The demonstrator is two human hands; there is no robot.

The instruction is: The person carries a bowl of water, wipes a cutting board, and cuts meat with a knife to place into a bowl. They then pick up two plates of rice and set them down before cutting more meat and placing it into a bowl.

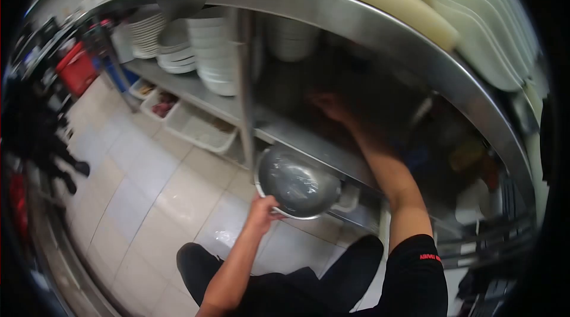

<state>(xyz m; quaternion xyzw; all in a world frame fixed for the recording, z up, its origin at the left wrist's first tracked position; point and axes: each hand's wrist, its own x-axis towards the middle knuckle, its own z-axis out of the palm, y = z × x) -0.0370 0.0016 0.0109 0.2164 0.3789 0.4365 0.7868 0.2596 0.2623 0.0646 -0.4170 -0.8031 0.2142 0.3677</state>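
Observation:
My left hand point(261, 215) grips the near-left rim of a shiny metal mixing bowl point(300, 183), fingers wrapped on its edge. The bowl is tilted with its inside facing me, and I see only glare in it. Inside the dark shelf under the counter reaches my right hand point(329, 106). It is blurred and in shadow, so its fingers and anything in them cannot be made out. Beyond it, at the back of that shelf, stands a stack of white bowls point(291, 38).
A metal post point(245, 79) divides the shelf, with stacked white bowls point(214, 55) to its left. White bins point(199, 130) sit below. The steel counter edge point(332, 8) curves overhead, and white trays point(484, 26) stand at the right. Another person's dark-clothed legs point(50, 144) are at far left.

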